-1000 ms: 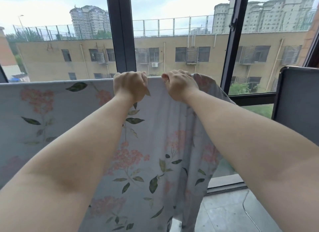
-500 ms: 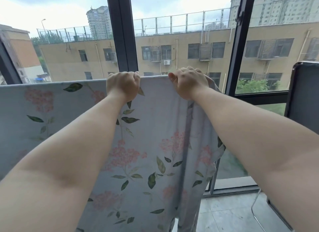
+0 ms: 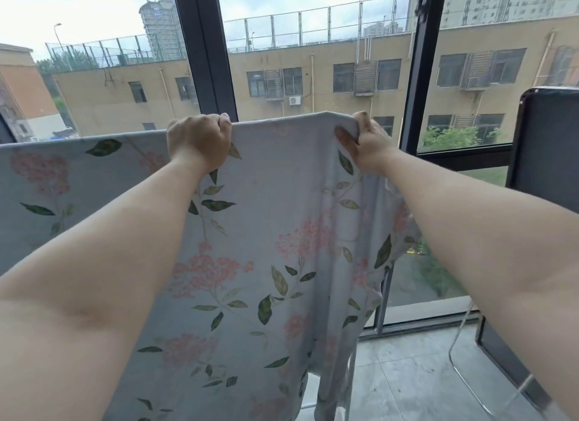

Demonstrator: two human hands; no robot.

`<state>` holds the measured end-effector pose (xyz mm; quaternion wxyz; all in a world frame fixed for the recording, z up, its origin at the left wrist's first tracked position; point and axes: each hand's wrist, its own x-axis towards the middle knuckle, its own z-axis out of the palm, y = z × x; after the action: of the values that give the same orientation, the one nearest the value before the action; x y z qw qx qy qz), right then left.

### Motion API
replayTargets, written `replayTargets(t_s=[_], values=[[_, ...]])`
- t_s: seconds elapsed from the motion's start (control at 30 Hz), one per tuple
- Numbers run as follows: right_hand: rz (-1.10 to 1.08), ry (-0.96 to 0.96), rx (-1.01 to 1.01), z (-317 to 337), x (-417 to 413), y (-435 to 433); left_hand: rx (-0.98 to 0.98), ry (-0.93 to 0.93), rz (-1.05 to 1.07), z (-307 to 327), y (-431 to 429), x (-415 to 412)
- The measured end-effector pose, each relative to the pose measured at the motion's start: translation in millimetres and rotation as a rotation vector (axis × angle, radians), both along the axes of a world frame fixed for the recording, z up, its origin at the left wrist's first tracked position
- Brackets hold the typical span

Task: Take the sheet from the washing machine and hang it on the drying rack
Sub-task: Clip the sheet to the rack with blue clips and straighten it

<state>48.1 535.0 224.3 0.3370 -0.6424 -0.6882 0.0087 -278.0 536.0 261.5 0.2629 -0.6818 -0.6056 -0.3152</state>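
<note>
**Both hands grip the top edge of the floral sheet at the window**

The sheet [image 3: 282, 232], pale blue with pink blossoms and green leaves, hangs in front of the person, its upper edge running level from the far left of the scene to a corner at the right. The left hand [image 3: 199, 141] is closed in a fist over that upper edge, knuckles toward the camera. The right hand [image 3: 365, 143] is closed on the sheet's top right corner, the cloth bunched between thumb and fingers. Between the two hands the edge is drawn taut and nearly straight. Below the right hand the cloth falls in loose folds toward the tiled floor [image 3: 407, 373]. Whatever bar carries the sheet is hidden under the fabric. Beyond stands a dark-framed window [image 3: 205, 51], and through it a tan building [image 3: 329, 76]. A dark panel [image 3: 548, 145] stands at the right.
</note>
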Motion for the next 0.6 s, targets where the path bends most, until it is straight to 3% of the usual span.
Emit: replayTargets(t_s=[0.17, 0.3, 0.6], values=[[-0.036, 0.042, -0.024, 0.2, 1.3, -4.1, -0.004, 0.000, 0.014, -0.4, 2.2, 7.6], [-0.053, 0.111, -0.168, -16.6, 14.6, -7.8, -0.018, -0.013, 0.025, 0.8, 1.2, -0.7], [-0.206, -0.012, -0.159, -32.0, 36.2, -20.0, -0.009, -0.029, 0.009, 0.7, -0.4, 6.9]])
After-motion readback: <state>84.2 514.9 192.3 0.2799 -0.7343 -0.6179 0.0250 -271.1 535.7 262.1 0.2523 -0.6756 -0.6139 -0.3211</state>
